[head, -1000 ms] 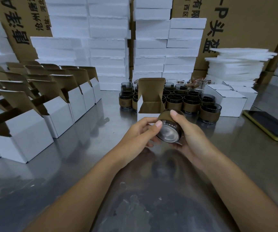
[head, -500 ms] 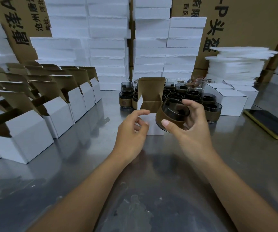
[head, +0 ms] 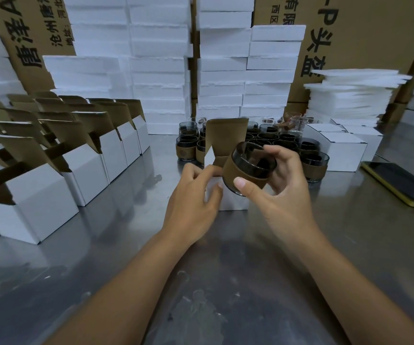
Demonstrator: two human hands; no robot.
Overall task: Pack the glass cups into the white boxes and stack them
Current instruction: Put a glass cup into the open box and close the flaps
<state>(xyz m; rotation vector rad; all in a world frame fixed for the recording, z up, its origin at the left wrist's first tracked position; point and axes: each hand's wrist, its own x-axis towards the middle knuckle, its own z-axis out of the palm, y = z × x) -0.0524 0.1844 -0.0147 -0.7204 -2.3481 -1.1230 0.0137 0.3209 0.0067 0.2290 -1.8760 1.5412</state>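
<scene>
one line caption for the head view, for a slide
Right hand holds a tilted, brown-sleeved glass cup at an open white box held by the left hand.

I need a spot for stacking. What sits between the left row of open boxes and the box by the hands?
Only bare steel table lies there, seen in the head view.

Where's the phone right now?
Head view, far right: the phone lies flat on the metal table, just right of the closed white boxes.

Shiny steel table [head: 350, 235] — printed cardboard cartons [head: 375, 33] behind.
</scene>
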